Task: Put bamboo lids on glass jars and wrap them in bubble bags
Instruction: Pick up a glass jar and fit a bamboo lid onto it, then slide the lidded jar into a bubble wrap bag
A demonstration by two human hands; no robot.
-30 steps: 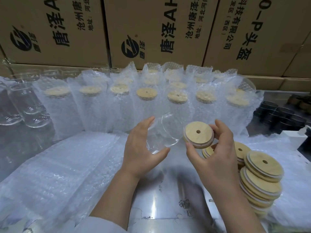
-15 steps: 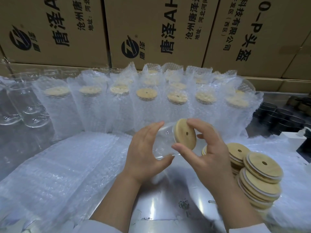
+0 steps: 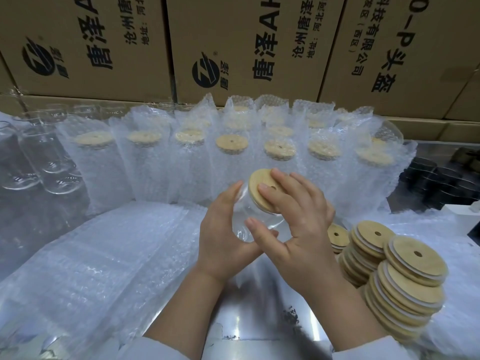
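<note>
My left hand [image 3: 223,235] grips a clear glass jar [image 3: 246,216], tilted with its mouth up and to the right. A round bamboo lid [image 3: 259,188] with a small centre hole sits on that mouth. My right hand [image 3: 298,219] lies over the lid with its fingers flat on the wood and its thumb against the jar's side. A stack of flat bubble bags [image 3: 98,255] lies to the left of my hands. Loose bamboo lids [image 3: 405,276] are piled at the right.
Several lidded jars wrapped in bubble bags [image 3: 231,152] stand in rows behind my hands. Bare glass jars [image 3: 44,157] stand at the far left. Cardboard boxes [image 3: 246,42] form a wall at the back. Dark items [image 3: 441,178] sit at the right edge.
My right hand brought the lid from beside the jar onto its mouth. Its fingers now lie flat over the lid. My left hand kept holding the jar.
</note>
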